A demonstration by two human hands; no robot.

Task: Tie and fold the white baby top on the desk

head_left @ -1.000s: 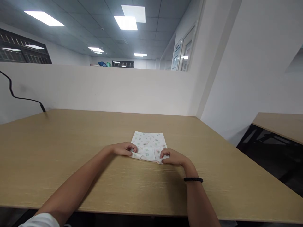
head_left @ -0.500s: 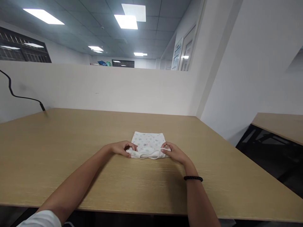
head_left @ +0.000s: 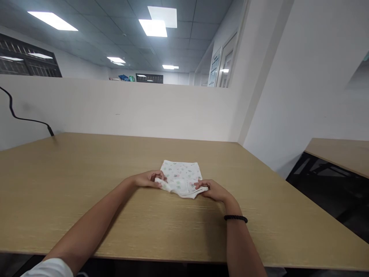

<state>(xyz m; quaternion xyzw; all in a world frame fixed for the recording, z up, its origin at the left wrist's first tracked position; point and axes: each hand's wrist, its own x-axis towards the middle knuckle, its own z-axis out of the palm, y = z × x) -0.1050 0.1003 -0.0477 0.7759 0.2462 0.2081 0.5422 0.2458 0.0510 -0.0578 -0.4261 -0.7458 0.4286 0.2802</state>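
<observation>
1. White cloth (head_left: 181, 176) with little coloured pictures lies folded on the wooden table (head_left: 86, 173), right in front of me.
2. My left hand (head_left: 147, 179) pinches the near left corner of the cloth. The fingers are closed on it.
3. My right hand (head_left: 213, 190) pinches the near right corner. Those fingers are closed on the cloth too.
4. The near edge of the cloth is lifted a little off the table and sags between my two hands.
5. The far part of the cloth lies flat on the table, past my fingers.
6. A black band (head_left: 235, 218) sits round my right wrist.
7. A black cable (head_left: 25, 119) hangs down the white wall (head_left: 129, 111) at the far left, well apart from the cloth.
</observation>
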